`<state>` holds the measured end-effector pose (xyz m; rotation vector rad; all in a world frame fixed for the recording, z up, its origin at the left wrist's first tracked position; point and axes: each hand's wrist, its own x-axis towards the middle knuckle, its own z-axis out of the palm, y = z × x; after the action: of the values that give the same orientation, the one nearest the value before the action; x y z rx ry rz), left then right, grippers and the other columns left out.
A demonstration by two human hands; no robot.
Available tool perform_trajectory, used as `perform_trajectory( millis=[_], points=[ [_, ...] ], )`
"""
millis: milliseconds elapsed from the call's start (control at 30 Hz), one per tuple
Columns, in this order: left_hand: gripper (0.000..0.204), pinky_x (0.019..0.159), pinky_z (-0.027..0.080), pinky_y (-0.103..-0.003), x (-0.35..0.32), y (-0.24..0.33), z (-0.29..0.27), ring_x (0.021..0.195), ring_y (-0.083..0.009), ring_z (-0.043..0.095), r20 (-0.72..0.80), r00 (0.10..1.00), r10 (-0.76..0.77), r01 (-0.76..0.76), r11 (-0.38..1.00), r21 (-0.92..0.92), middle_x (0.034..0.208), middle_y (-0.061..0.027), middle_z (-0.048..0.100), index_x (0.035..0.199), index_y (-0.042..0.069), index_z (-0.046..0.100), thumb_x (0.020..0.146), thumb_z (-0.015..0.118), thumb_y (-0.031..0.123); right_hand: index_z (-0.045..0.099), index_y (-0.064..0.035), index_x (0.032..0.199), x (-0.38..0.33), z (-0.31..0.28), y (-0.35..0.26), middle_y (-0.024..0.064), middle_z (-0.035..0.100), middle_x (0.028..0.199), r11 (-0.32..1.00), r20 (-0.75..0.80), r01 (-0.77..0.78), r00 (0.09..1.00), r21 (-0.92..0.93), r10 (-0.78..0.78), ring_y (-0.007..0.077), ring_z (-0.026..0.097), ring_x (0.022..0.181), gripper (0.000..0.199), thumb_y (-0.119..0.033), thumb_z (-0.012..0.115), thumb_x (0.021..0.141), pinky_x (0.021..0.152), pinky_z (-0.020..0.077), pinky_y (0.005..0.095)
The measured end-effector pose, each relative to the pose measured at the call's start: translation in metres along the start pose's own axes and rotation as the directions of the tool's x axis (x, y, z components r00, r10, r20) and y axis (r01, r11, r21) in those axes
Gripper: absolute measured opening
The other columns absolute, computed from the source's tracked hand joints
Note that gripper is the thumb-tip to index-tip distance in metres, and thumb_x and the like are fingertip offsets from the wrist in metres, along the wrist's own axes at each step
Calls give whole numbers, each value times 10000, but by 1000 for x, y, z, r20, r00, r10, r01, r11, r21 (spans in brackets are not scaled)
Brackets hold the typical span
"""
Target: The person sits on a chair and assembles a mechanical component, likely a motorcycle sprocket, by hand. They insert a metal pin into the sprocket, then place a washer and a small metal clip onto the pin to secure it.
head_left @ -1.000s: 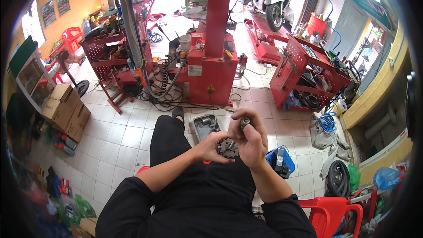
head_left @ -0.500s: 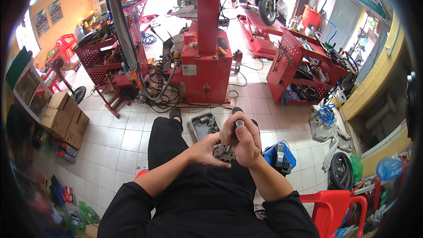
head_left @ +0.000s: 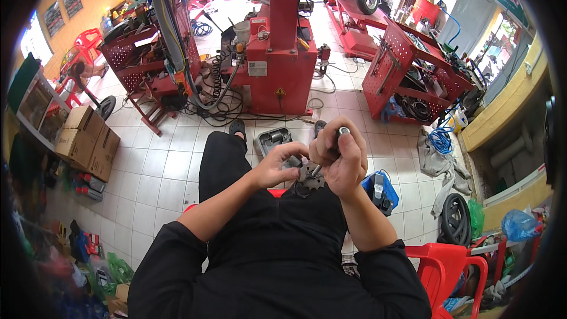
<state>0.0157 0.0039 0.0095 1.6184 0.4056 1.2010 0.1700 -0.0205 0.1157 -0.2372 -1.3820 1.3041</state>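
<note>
Above my lap, my left hand (head_left: 276, 166) grips the left edge of a grey metal part (head_left: 310, 183) with a scalloped, toothed-looking rim; its exact kind I cannot tell. My right hand (head_left: 339, 156) is closed round the handle of a screwdriver-like tool (head_left: 344, 132), whose metal end cap pokes out above the fist. Below the fist its thin bright shaft slants down to the face of the part. Where the tip meets the part is too small to make out. Beyond my hands, a grey tray (head_left: 264, 144) with metal pieces in it lies on the floor between my feet.
A blue bin (head_left: 388, 204) with a dark device stands right of my knee. Ahead is a red lift post base (head_left: 274, 85) with cables around it. Red tool carts (head_left: 393, 85) flank it. Cardboard boxes (head_left: 88, 136) are at left, a red chair (head_left: 440, 272) at right.
Both hands, the tool and the part appear higher and slightly farther right. The left fingers have lifted and curled, showing more of the part. The whole view has tilted downward.
</note>
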Motion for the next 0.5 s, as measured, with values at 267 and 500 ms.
perform_trajectory(
  millis=[267,500],
  points=[
    [384,657,361,-241,-3,-4,-17,682,-114,460,-165,985,51,-63,996,-67,712,-45,518,627,39,489,913,527,293,382,-42,820,-5,11,5,-13,279,563,999,30,-33,999,25,32,67,204,460,327,-334,391,967,445,185,263],
    [359,872,428,-282,-3,2,-7,958,-104,535,102,969,-224,242,944,-225,1090,-51,599,1158,-20,589,873,594,198,388,-36,820,-4,8,5,-10,287,566,999,31,-9,999,39,8,66,205,463,325,-328,396,963,445,185,267]
  ],
)
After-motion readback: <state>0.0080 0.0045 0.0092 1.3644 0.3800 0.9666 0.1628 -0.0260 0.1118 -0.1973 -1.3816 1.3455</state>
